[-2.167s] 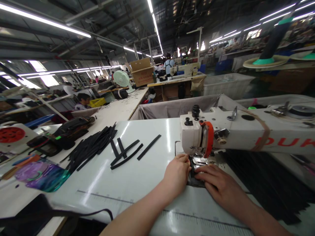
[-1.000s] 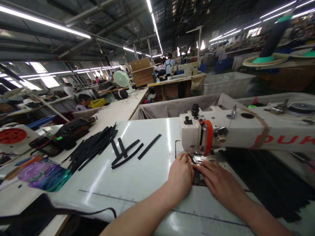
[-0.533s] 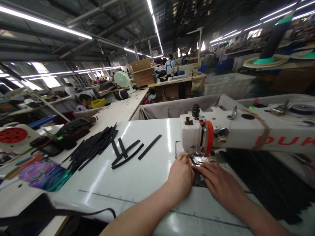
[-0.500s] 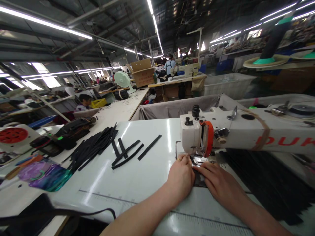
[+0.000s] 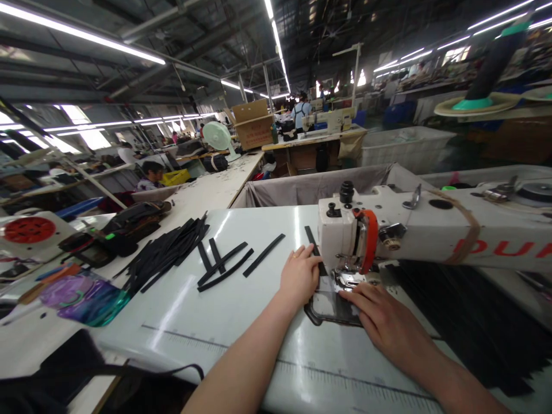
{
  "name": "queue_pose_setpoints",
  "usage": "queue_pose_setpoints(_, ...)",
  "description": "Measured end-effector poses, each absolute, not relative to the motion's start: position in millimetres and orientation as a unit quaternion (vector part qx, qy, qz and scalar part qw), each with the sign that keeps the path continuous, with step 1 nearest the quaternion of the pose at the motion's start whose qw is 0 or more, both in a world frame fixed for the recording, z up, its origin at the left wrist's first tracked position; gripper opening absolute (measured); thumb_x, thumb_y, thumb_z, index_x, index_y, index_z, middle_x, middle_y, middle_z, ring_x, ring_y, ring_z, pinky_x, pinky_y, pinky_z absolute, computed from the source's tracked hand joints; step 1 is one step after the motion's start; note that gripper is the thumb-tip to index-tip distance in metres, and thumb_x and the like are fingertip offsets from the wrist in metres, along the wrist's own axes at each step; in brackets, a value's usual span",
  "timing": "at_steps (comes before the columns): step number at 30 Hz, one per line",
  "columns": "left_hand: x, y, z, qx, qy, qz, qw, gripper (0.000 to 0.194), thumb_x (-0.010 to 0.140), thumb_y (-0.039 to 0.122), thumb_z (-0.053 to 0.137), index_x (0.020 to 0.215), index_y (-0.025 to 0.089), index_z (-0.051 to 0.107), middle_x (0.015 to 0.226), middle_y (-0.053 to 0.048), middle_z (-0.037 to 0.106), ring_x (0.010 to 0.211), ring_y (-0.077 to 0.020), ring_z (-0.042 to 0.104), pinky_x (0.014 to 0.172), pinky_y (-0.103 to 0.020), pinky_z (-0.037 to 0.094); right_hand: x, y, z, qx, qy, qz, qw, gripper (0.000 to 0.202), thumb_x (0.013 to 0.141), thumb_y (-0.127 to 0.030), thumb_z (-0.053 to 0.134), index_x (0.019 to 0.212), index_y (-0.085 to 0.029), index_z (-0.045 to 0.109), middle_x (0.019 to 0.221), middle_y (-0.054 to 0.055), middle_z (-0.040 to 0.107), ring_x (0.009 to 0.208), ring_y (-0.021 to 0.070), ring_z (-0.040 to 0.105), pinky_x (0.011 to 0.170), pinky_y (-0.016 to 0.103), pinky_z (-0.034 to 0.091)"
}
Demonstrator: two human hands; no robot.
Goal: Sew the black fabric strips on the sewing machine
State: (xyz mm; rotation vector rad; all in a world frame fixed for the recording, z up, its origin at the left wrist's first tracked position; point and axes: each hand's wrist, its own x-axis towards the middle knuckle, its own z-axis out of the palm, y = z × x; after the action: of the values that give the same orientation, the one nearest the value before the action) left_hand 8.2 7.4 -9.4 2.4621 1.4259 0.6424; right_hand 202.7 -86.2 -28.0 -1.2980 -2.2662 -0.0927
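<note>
A black strip lies beside the needle end of the white sewing machine. My left hand touches this strip, its fingers stretched toward the machine head. To its right, my right hand rests with fingers spread beside the metal presser area, nothing visible in its grasp. Between the hands is a dark-edged plate on the pale table. Several loose black strips lie to the left, near a heap of strips.
Long black strips spread under the machine arm on the right. At the left are a purple and teal pouch and a machine with a red disc. A green fan, a cardboard box and people stand farther back.
My left hand has moved left and slightly away from the presser area, with a black strip now showing beside the machine head. My right hand has stayed nearly in place.
</note>
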Motion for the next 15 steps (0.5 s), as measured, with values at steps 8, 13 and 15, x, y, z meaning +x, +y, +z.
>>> queue_pose_setpoints(8, -21.7, 23.8, -10.5, 0.805, 0.466, 0.282, 0.233, 0.053, 0.081, -0.002, 0.039, 0.118, 0.021, 0.068, 0.124, -0.005, 0.066, 0.116, -0.018, 0.058, 0.107, -0.035, 0.043, 204.7, -85.3, -33.5, -0.469, -0.838, -0.048, 0.274, 0.036, 0.087, -0.011, 0.043, 0.114, -0.022, 0.064, 0.107, 0.007, 0.068, 0.098, 0.0216, 0.063, 0.084, 0.036, 0.054)
queue_pose_setpoints(13, -20.8, 23.0, -8.3, 0.755, 0.517, 0.374, 0.154, 0.055, 0.082, -0.003, 0.04, 0.132, 0.014, 0.056, 0.128, -0.009, 0.062, 0.118, -0.0187, 0.056, 0.108, -0.035, 0.042, 220.2, -85.5, -25.7, -0.543, -0.786, -0.097, 0.279, 0.029, 0.091, -0.018, 0.041, 0.105, -0.017, 0.065, 0.104, 0.012, 0.065, 0.095, 0.026, 0.063, 0.083, 0.041, 0.053)
queue_pose_setpoints(15, -16.9, 20.8, -7.2, 0.807, 0.462, 0.344, 0.133, 0.04, 0.089, 0.009, 0.048, 0.126, 0.017, 0.061, 0.132, -0.009, 0.059, 0.124, -0.02, 0.052, 0.11, -0.036, 0.04, 236.2, -89.4, -20.7, -0.599, -0.743, -0.136, 0.265, 0.027, 0.091, -0.022, 0.041, 0.102, -0.013, 0.064, 0.102, 0.017, 0.063, 0.089, 0.0321, 0.062, 0.079, 0.049, 0.05)
